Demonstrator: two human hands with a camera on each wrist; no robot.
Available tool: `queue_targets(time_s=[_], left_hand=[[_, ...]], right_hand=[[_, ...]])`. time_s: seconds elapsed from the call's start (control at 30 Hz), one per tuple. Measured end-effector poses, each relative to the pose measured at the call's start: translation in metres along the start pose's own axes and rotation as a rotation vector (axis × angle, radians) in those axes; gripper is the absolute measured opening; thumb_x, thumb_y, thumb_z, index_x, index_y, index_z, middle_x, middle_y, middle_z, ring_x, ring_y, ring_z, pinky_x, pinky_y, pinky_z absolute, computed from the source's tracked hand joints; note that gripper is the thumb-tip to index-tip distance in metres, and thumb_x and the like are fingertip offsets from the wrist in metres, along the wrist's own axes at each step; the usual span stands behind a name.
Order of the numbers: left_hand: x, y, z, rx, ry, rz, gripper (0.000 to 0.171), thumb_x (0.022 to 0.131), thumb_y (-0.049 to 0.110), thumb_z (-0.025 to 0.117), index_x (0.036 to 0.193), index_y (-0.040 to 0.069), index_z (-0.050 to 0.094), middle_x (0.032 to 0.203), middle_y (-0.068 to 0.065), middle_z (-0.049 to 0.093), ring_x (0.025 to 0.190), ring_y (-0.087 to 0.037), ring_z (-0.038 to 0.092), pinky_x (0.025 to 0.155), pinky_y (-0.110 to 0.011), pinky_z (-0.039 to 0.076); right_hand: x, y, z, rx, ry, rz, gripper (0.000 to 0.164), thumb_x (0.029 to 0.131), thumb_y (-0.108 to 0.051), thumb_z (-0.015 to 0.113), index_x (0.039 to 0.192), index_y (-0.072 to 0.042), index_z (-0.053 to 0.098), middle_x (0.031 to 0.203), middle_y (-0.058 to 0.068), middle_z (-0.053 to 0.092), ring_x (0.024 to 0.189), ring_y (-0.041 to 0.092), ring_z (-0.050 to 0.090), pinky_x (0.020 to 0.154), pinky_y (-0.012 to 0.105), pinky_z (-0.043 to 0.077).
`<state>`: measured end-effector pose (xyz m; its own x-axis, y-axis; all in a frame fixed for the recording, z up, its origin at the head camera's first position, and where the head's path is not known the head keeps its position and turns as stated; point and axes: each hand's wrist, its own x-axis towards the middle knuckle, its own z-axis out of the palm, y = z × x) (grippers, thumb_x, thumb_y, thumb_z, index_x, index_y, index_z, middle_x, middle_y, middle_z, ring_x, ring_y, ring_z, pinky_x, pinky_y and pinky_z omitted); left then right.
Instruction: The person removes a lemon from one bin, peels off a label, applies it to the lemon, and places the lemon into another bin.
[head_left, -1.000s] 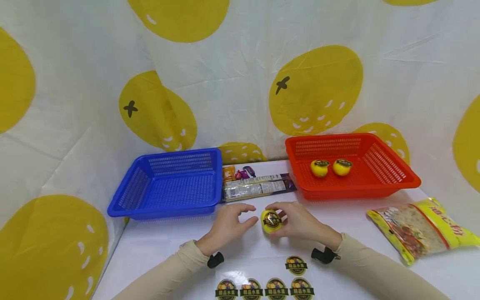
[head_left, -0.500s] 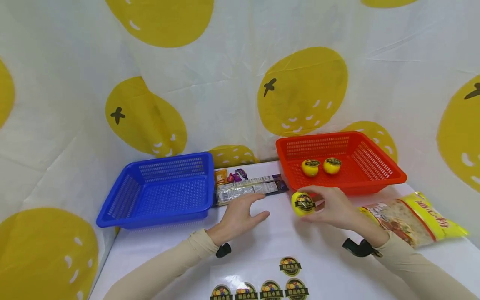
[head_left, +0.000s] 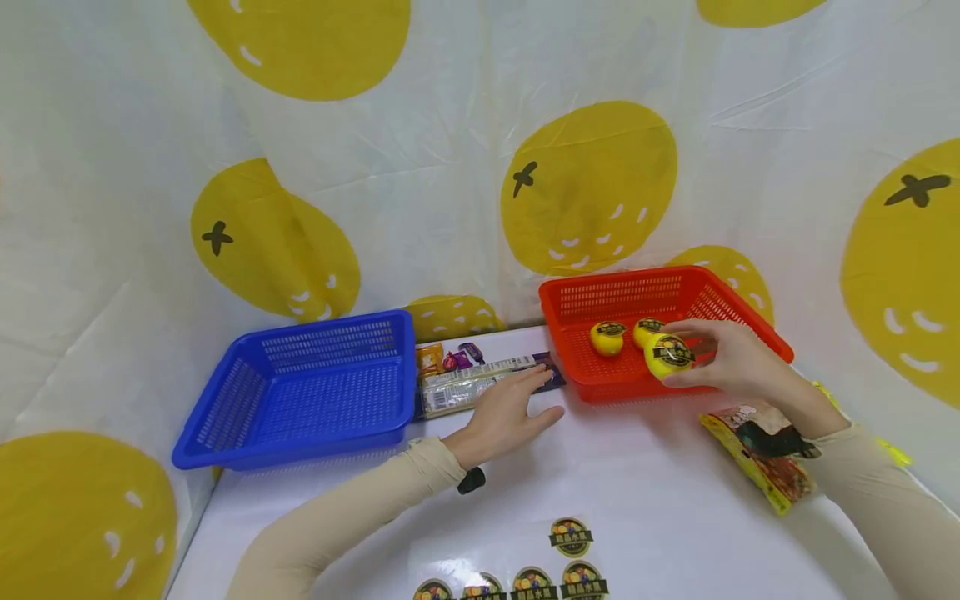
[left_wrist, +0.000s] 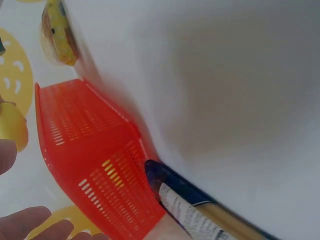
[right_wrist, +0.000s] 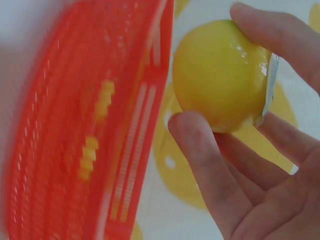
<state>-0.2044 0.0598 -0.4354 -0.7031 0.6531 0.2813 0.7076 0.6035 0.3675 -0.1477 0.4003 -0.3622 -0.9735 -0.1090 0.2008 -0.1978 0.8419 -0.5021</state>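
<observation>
My right hand (head_left: 731, 358) grips a round yellow lemon (head_left: 667, 357) between thumb and fingers, above the front of the red basket (head_left: 776, 343). A black and gold label faces me on this lemon; in the right wrist view, the label's edge stands slightly off the skin of the lemon (right_wrist: 220, 75). Two more labelled lemons lie inside the basket, a left one (head_left: 607, 339) and a right one (head_left: 645, 330) partly hidden behind the held lemon. My left hand (head_left: 506, 421) holds nothing, its fingers extended near the long flat packets (head_left: 465, 390).
A blue basket (head_left: 225, 367) stands on the left. Small wrapped sweets (head_left: 450, 358) lie behind the packets. A yellow food bag (head_left: 757, 458) is partly under my right forearm. At the front lies a clear sheet with several round labels (head_left: 572, 537).
My right hand has carried the lemon from the table's middle, rightward and away from me, to above the red basket. The left hand has let go of nothing visible and shifted slightly right.
</observation>
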Motion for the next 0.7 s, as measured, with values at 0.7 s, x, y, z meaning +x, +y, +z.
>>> queue_targets(time_s=[0.7], left_hand=[[0.041,0.014,0.025,-0.028,0.059,-0.033,0.064,0.102,0.049,0.057,0.15,0.007,0.051,0.159,-0.011,0.049,0.145,-0.026,0.051,0.117,-0.043,0.045]], right_hand=[[0.068,0.075,-0.044,-0.043,-0.138,0.179,0.079,0.081,-0.041,0.087,0.142,-0.002,0.056,0.142,0.032,0.056,0.127,0.05,0.052,0.101,0.069,0.045]])
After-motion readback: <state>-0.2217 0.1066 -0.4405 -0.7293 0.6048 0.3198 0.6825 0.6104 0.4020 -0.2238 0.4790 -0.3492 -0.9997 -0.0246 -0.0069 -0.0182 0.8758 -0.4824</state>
